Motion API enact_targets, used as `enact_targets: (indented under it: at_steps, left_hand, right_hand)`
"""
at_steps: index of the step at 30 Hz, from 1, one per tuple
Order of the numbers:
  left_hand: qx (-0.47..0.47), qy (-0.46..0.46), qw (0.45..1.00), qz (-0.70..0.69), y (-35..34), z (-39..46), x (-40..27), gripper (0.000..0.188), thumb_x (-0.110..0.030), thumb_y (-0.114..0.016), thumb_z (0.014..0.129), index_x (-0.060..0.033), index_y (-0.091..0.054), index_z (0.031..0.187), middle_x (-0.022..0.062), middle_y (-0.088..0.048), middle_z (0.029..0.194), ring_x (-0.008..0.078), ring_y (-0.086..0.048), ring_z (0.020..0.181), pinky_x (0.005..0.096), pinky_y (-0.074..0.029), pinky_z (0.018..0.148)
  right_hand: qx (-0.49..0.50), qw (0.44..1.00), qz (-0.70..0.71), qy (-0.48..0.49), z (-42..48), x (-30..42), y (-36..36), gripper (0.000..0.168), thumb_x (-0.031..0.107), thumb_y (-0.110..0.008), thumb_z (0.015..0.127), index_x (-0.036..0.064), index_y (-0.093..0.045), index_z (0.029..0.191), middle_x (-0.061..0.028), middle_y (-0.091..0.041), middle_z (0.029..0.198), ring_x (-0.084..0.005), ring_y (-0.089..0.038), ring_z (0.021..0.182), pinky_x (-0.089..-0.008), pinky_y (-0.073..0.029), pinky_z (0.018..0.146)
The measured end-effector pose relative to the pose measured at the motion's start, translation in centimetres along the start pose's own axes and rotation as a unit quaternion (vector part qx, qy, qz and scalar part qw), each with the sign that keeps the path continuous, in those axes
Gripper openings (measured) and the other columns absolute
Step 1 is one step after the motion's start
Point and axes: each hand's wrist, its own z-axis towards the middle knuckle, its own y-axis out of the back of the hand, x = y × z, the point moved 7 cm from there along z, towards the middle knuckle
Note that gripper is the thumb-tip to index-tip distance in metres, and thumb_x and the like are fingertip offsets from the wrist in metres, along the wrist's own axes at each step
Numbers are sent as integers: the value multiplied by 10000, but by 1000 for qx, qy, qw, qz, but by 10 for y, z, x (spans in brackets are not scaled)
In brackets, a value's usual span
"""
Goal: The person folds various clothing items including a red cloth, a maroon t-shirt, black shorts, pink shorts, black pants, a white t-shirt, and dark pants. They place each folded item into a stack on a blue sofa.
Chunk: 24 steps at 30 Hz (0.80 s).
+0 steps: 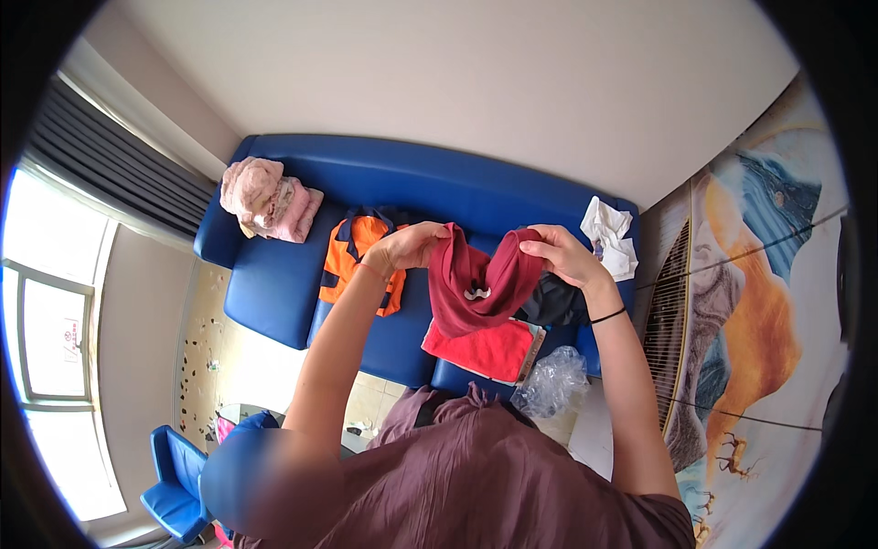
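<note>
A dark red knit garment [473, 302] hangs between my two raised hands, its middle sagging in a loop with a small white patch inside. My left hand [413, 246] pinches one upper edge, and my right hand [559, 254] grips the opposite edge. Below the garment, a bright red folded cloth [483, 350] lies on the front of the blue sofa [398, 346]. An orange garment with navy trim [357, 254] is spread beside my left forearm. Behind my right wrist is a dark garment [559, 302], partly hidden.
Folded pink fluffy fabric [271, 199] is piled at the sofa's left end. White cloth [610, 237] lies at the right end. A crumpled clear plastic bag [555, 381] sits at the front edge. A blue chair [175, 480] stands at lower left, and a mural wall [748, 309] rises at right.
</note>
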Motion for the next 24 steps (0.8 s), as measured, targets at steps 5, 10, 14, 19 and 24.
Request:
enact_targets:
  at_steps: [5,10,14,19,24]
  left_hand:
    - [2,11,1000,10,19,13,-16,249,-150,-455,931,-10,-607,1069,118,-675,1081,236,-652,997,403,-502,943]
    - [-4,-40,998,56,21,-5,-43,216,-107,-463,940,14,-610,1042,85,-659,990,183,-647,935,350,-524,884]
    - [-25,-165,917,362,16,-42,-39,199,-119,-504,916,16,-592,1031,74,-629,980,173,-625,886,314,-514,782]
    - [149,-3,901,408,-41,-56,49,191,-121,-519,874,-8,-563,1023,101,-577,867,157,-550,776,332,-451,671]
    - [77,109,921,366,22,-34,247,199,-135,-500,877,-63,-487,1062,63,-533,827,140,-526,788,305,-429,704]
  right_hand:
    - [1,1000,3,-19,37,-14,16,171,133,-599,936,-2,-647,1029,-10,-670,964,-67,-614,863,-232,-499,787]
    - [4,997,-75,9,58,-1,10,156,129,-612,926,-16,-651,968,13,-656,892,-49,-587,819,-225,-485,740]
    - [73,983,-170,1,35,-1,-20,162,108,-633,887,-31,-653,967,-6,-659,863,-54,-583,798,-244,-485,715]
    - [155,962,-227,3,-18,-59,-60,235,148,-703,807,-15,-660,970,-108,-660,822,-155,-635,751,-290,-487,674]
    - [125,947,-280,-96,-58,-259,-64,197,145,-710,760,-13,-656,866,-207,-628,792,-328,-652,730,-362,-481,638]
